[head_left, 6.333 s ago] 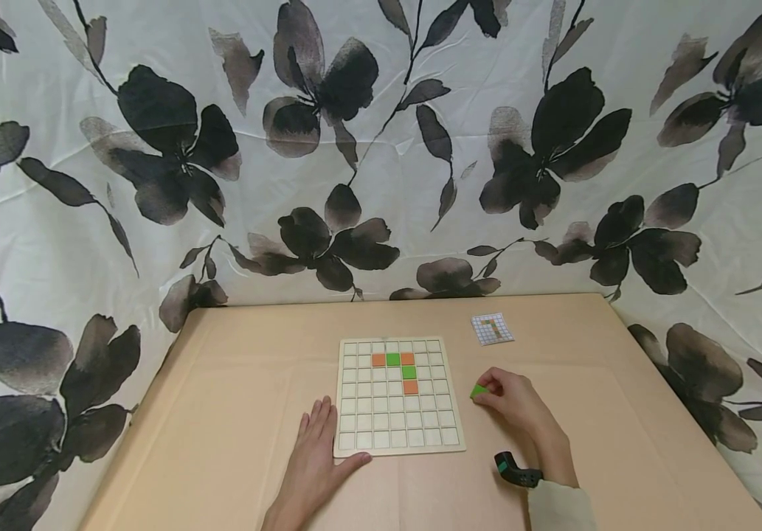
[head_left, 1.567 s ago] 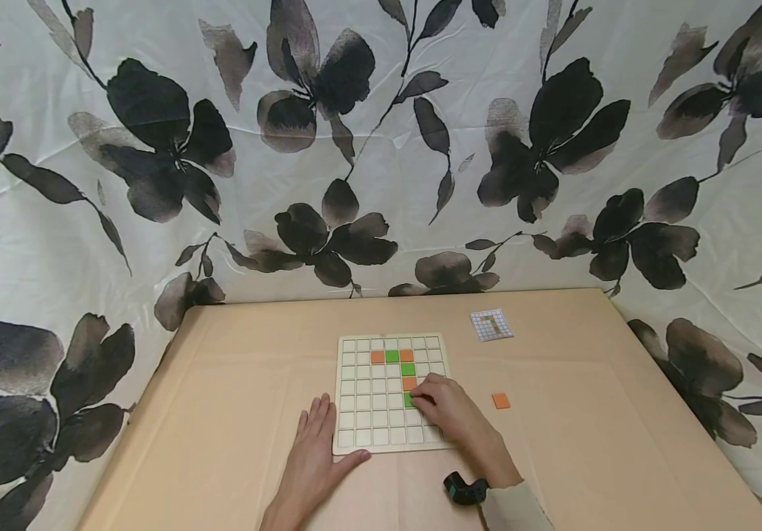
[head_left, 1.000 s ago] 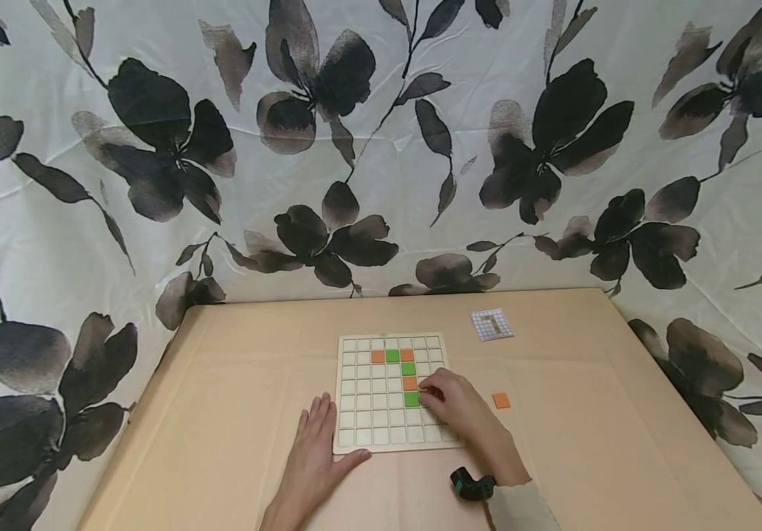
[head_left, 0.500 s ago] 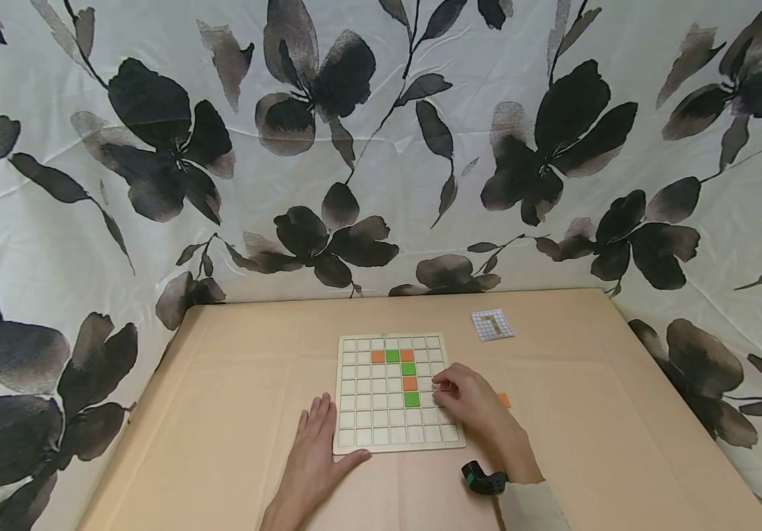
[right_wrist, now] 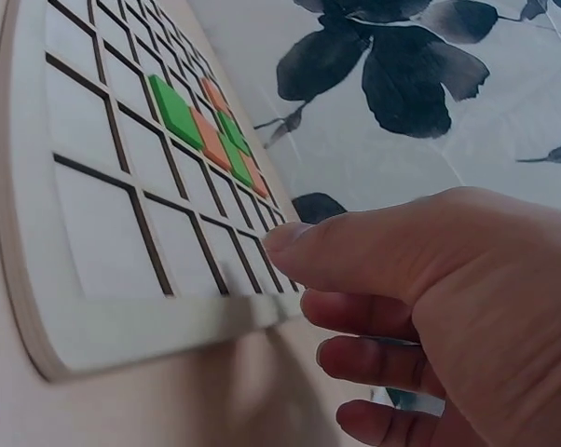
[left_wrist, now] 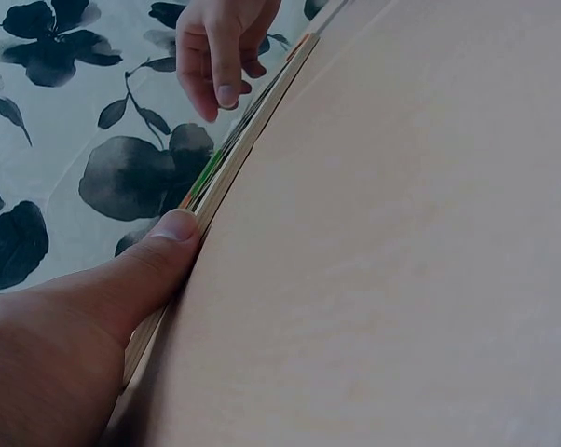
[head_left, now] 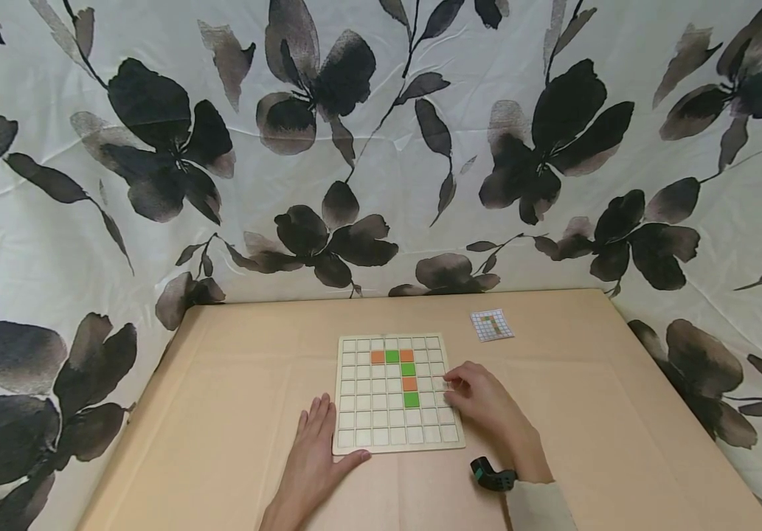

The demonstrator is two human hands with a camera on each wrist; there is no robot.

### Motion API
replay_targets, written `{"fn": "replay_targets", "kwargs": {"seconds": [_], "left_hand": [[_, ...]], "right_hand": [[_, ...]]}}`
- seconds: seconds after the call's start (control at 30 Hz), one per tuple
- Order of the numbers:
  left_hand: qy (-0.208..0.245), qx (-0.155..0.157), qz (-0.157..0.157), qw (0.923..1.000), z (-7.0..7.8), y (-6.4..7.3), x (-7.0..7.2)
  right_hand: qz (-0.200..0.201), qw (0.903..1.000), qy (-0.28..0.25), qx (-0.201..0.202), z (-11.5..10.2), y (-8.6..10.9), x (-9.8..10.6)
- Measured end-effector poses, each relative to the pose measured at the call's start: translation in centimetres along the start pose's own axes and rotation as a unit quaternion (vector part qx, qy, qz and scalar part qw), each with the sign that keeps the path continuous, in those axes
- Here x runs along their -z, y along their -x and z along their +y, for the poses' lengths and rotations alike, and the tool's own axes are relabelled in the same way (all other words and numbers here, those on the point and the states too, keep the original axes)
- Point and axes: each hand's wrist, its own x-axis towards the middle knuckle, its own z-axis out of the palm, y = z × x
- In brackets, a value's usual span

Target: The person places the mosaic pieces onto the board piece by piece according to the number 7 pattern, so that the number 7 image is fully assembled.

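Observation:
A square grid board (head_left: pixel 363 420) lies on the table, bearing several orange and green tiles. They form a short row near the far edge and a column running down from it. A green tile (head_left: pixel 411 399) ends the column, just below an orange tile (head_left: pixel 409 383). My left hand (head_left: pixel 317 451) lies along the board's left side with fingers straight, its thumb (left_wrist: pixel 176 225) on the near edge. Over the right edge hovers my right hand (head_left: pixel 492 402), fingers loosely bent; in the right wrist view nothing shows between thumb (right_wrist: pixel 294 240) and fingers. A loose orange tile is hidden behind it.
A small card (head_left: pixel 492 325) with a printed grid pattern lies on the table (head_left: pixel 221 413), beyond the board to the right. A floral cloth (head_left: pixel 420 169) hangs behind the table and at its sides. A black device (head_left: pixel 493 476) sits at the right wrist.
The green tile my right hand pinched earlier now sits at the column's lower end. That hand has let go and drawn back rightward, covering the loose orange tile. The left hand stays put.

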Motion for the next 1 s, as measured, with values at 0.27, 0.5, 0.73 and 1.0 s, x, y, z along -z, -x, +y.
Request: {"fn": "replay_targets", "kwargs": {"seconds": [0.27,0.5,0.73,1.0], "left_hand": [[-0.003,-0.008,0.014,0.9999,-0.1,0.0,-0.1],[-0.005,-0.013,0.018,0.9997,-0.2,0.0,-0.2],[0.001,0.001,0.005,1.0,0.0,-0.1,-0.1],[-0.002,-0.001,0.009,1.0,0.1,-0.1,-0.1]], "right_hand": [[-0.002,1.0,0.004,0.001,1.1,0.1,0.7],[-0.009,0.9999,0.005,-0.009,2.1,0.1,1.2],[-0.018,0.9993,-0.003,-0.031,3.2,0.5,1.9],[-0.024,0.9995,-0.001,-0.02,4.2,0.6,2.9]]}}
